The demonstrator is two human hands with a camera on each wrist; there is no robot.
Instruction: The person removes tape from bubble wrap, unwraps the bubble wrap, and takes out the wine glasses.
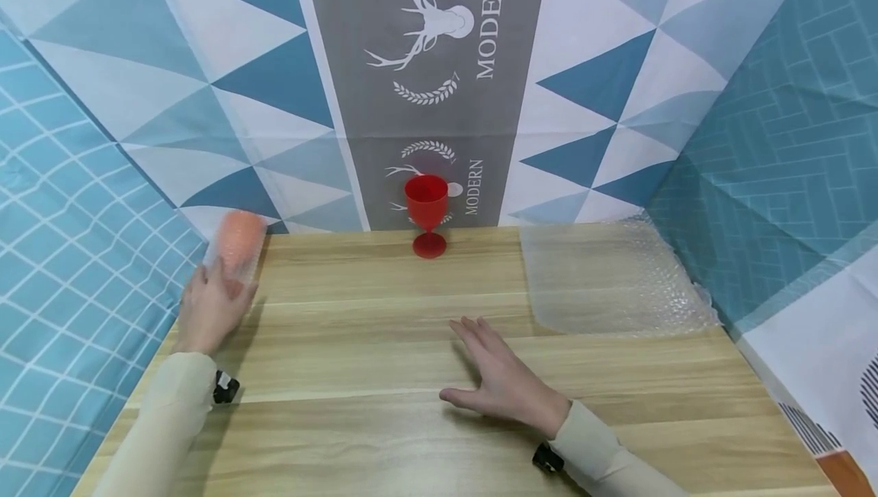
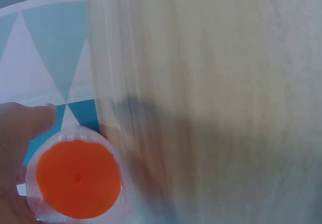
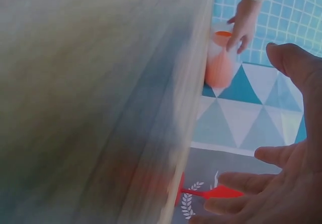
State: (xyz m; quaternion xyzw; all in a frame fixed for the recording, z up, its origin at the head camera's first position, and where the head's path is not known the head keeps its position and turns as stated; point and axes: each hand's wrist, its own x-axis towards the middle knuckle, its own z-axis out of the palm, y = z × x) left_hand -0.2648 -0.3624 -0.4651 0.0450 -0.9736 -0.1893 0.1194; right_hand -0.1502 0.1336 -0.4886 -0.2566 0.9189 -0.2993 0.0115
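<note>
At four o'clock of the counter's middle, the right hand hovers with spread fingers, holding nothing. Toward ten, the left hand, loosely spread, is at the near end of a clear-wrapped orange object, its thumb apart from it; contact is unclear. Bubble wrap lies flat at two. Farthest, at twelve, a red goblet stands upright.

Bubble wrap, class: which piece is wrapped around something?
The left piece, around the orange object; the other sheet lies spread on the table.
</note>
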